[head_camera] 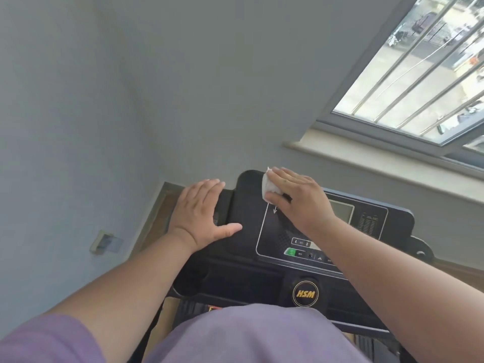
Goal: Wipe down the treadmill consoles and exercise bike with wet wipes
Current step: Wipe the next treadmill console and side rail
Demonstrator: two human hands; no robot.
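Note:
A black treadmill console [246,231] with a grey display screen [341,212], a green button and an HSM badge fills the lower middle of the head view. My right hand [298,195] lies flat on the console's upper left corner and presses a folded white wet wipe [268,186] against it with straight fingers. My left hand [201,210] rests flat on the console's left side, fingers straight, thumb spread, holding nothing.
Grey walls rise behind and to the left of the treadmill. A window [424,64] with metal bars and a pale sill is at the upper right. A wall socket [104,241] sits low on the left wall. My purple shirt covers the bottom.

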